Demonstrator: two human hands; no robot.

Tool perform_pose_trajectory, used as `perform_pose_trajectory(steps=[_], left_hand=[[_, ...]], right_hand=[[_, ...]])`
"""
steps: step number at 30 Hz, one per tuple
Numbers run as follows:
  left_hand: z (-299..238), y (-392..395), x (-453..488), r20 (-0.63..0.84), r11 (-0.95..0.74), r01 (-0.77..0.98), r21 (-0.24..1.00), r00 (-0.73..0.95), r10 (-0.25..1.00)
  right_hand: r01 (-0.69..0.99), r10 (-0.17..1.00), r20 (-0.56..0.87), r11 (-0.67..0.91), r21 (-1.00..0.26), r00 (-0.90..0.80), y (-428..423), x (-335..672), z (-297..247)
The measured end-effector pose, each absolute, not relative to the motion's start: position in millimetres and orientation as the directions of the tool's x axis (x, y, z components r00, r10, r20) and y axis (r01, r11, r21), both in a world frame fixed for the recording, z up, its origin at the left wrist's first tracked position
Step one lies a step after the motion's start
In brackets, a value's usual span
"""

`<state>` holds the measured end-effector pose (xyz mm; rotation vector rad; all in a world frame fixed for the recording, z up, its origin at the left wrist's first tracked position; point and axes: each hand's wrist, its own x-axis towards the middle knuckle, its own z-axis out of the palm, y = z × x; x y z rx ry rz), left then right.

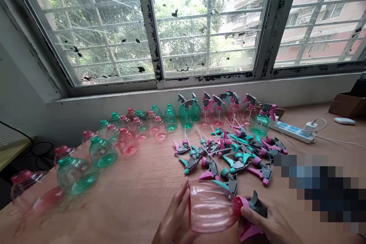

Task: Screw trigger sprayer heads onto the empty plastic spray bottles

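A clear pink spray bottle [213,207] lies on its side between my hands, low in the view. My left hand [175,213] grips it by the base, with the fingers along its bottom end. At the neck, my right hand [265,221] is closed around a pink and grey trigger sprayer [253,207], thumb on the pink collar. The sprayer sits on the bottle's mouth; whether it is fully screwed down I cannot tell. Just beyond the bottle lies a pile of loose trigger sprayers [237,164] in pink, teal and grey, with white tubes.
Several open pink and green bottles [103,152] stand along the left and back of the table. Bottles with sprayers fitted [219,112] stand by the wall. A white power strip [294,129] with cables and a brown box [347,103] are at the right.
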<state>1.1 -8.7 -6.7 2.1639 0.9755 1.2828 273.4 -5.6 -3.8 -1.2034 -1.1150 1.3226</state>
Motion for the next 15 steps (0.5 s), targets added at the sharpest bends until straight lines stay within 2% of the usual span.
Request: perform_pose_trajectory(steps=[7, 12, 15], left_hand=[[-6.8, -8.8, -5.5, 0.472, -0.561, 0.376, 0.737, 0.307, 0.826], [-8.6, -5.4, -0.4, 0.579, -0.658, 0.383, 0.649, 0.313, 0.753], [-11.5, -6.3, -0.8, 0.563, -0.633, 0.387, 0.67, 0.291, 0.774]], right_hand=[[-0.049, 0.996, -0.088, -0.088, -0.995, 0.003, -7.3, 272.1, -3.1], [-0.109, 0.991, -0.135, -0.136, -0.985, -0.022, -6.0, 271.9, -3.1], [-0.1, 0.986, -0.148, -0.156, -0.983, -0.079, -4.5, 272.7, -3.2]])
